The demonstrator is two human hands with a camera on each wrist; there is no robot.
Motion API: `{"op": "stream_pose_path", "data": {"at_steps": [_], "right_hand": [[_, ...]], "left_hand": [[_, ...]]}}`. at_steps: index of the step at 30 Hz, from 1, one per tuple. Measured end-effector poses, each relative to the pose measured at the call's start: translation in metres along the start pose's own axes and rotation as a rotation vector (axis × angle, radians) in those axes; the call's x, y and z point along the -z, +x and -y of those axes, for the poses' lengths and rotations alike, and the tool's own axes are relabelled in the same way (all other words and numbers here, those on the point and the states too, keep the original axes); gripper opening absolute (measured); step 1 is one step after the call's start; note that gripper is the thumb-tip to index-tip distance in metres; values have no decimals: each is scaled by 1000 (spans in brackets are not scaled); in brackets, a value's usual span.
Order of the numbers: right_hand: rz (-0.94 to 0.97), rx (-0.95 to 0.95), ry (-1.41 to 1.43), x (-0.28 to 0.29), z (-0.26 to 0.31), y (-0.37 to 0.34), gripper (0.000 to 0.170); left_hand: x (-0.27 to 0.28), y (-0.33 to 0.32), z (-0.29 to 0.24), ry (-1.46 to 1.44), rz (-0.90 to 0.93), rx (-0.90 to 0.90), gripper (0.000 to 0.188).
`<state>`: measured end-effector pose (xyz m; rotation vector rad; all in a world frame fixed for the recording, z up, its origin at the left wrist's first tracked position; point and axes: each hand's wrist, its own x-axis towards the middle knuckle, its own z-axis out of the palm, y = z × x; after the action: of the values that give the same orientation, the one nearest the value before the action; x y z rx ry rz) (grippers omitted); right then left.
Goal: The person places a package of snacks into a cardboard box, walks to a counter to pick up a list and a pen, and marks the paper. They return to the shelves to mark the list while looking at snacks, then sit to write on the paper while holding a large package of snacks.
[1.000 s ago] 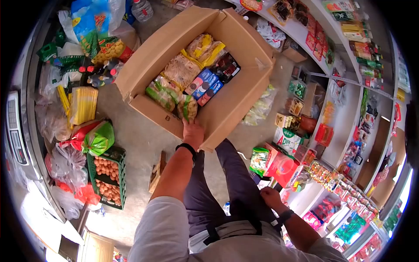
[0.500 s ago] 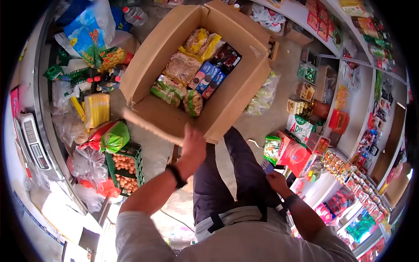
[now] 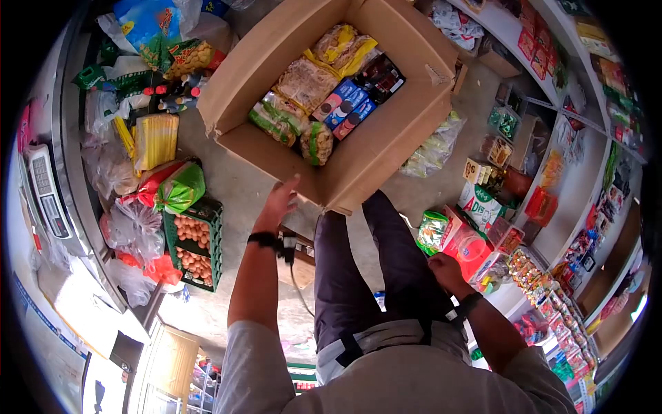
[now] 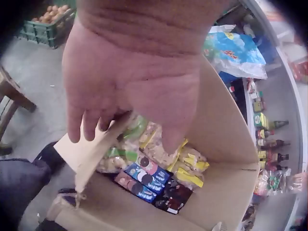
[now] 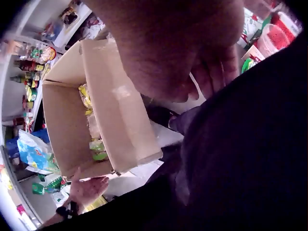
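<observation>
A large cardboard box (image 3: 386, 155) stands with its top spread apart in front of the person. Inside lie several clear food packets, some with yellow trim (image 3: 307, 83) and some with green bands (image 3: 317, 143). Beside them are blue cookie boxes (image 3: 345, 107) and a dark packet (image 3: 381, 78). At the near rim is my left hand (image 3: 279, 203), its fingers relaxed and apart; in the left wrist view the palm (image 4: 130, 77) hangs over the box's edge. My right hand (image 3: 448, 272) hangs by the right thigh, fingers loosely curled, holding nothing.
On the left are a green crate of eggs (image 3: 193, 245), plastic bags (image 3: 131, 231), yellow bundles (image 3: 157, 141) and a scale (image 3: 49, 193). To the right, a clear bag (image 3: 434, 148) and a red tub (image 3: 469, 252) stand before stocked shelves (image 3: 572, 165).
My left hand has come back from inside the near wall, past a blurred, moving near flap, and its fingers have loosened at the rim. The right hand stays by the thigh.
</observation>
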<state>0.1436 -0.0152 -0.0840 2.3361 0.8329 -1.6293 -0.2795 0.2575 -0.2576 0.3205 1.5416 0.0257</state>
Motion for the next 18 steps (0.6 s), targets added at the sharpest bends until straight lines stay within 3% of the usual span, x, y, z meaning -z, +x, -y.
{"op": "stream_pose_path", "data": {"at_steps": [2, 5, 6, 9, 10, 13, 16, 18], "right_hand": [[13, 7, -1, 2, -4, 1, 20], [5, 84, 6, 3, 9, 8, 19], [3, 116, 19, 1, 15, 11, 18], [-41, 199, -14, -11, 33, 22, 14], [-65, 225, -37, -18, 38, 27, 13], [-46, 264, -46, -41, 41, 50, 11], [-113, 298, -66, -54, 60, 65, 10], [-185, 278, -159, -53, 74, 76, 8]], "left_hand": [[-12, 16, -11, 17, -52, 54, 67], [2, 25, -22, 429, -73, 311, 47], [-4, -5, -43, 628, -50, 166, 48], [-1, 23, -41, 526, 128, 229, 48], [-12, 5, -57, 577, 110, -13, 46], [-45, 34, -81, 661, -6, -89, 37], [-64, 76, -102, 1463, -26, -788, 33], [-86, 109, -115, 1337, -81, -543, 35]]}}
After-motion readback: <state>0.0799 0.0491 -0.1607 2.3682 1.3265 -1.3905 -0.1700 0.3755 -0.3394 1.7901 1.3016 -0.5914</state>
